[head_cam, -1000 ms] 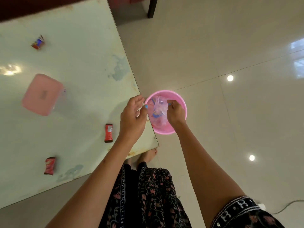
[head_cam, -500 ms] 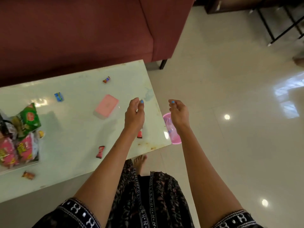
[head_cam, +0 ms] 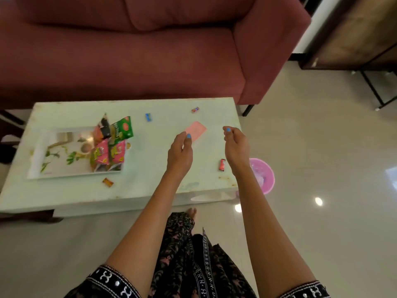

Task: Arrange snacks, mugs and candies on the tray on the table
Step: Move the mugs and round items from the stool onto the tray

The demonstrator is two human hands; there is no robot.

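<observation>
A white tray (head_cam: 40, 155) with a leaf print lies on the left half of the pale green table (head_cam: 150, 186). Several snack packets sit at its right end: a green one (head_cam: 122, 130) and two pink ones (head_cam: 107, 155). Loose candies lie on the table: a blue one (head_cam: 148, 117), a red-blue one (head_cam: 195, 109), a red one (head_cam: 222, 164) and an orange one (head_cam: 107, 182). A pink box (head_cam: 196, 131) lies beyond my hands. My left hand (head_cam: 180, 154) and my right hand (head_cam: 235, 145) hover over the table's right part, fingers loosely curled, holding nothing.
A pink bin (head_cam: 263, 176) with clear wrappers inside stands on the tiled floor by the table's right end. A maroon sofa (head_cam: 129, 50) runs behind the table. A wooden cabinet on a black metal frame (head_cam: 354, 39) stands at the far right.
My hands have left the pink bin and risen over the table. My view has lifted from the bin to the whole table, tray and sofa.
</observation>
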